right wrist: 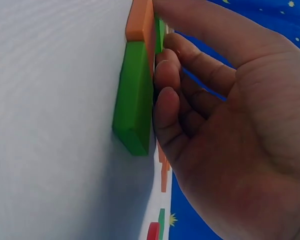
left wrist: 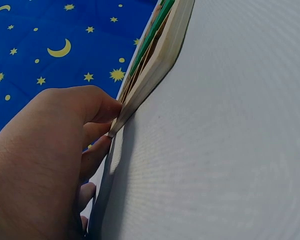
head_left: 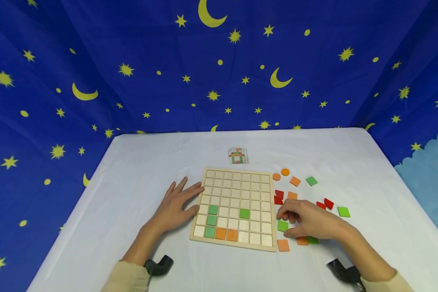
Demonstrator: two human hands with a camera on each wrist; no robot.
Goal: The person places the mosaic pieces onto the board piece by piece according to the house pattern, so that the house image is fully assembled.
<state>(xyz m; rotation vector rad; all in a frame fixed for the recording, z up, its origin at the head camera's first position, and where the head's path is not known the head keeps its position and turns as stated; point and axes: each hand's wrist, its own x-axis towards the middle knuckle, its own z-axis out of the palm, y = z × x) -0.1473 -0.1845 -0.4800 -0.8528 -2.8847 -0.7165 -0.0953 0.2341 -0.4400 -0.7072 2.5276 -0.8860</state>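
Spread fingers of my left hand (head_left: 175, 209) touch the left edge of the wooden grid board (head_left: 253, 245); in the left wrist view, the hand's (left wrist: 50, 160) thumb and fingertips meet the board's side (left wrist: 157, 62). Three green tiles (head_left: 211, 220) stand in a column at the board's lower left, with two orange tiles (head_left: 226, 234) beside the lowest. A lighter green tile (head_left: 245, 213) sits alone farther right. Beyond the right edge, my right hand (head_left: 310, 221) hovers with bent fingers, thumb and index apart around a loose green tile (head_left: 282, 226). Nothing shows in its grasp (right wrist: 230, 110).
A small pattern card (head_left: 238, 155) lies behind the board. Right of the board are scattered orange round pieces (head_left: 285, 172), orange squares (head_left: 283, 245), red pieces (head_left: 328, 203) and green squares (head_left: 344, 211). A starry blue curtain (head_left: 219, 81) stands behind the white table (head_left: 160, 158).
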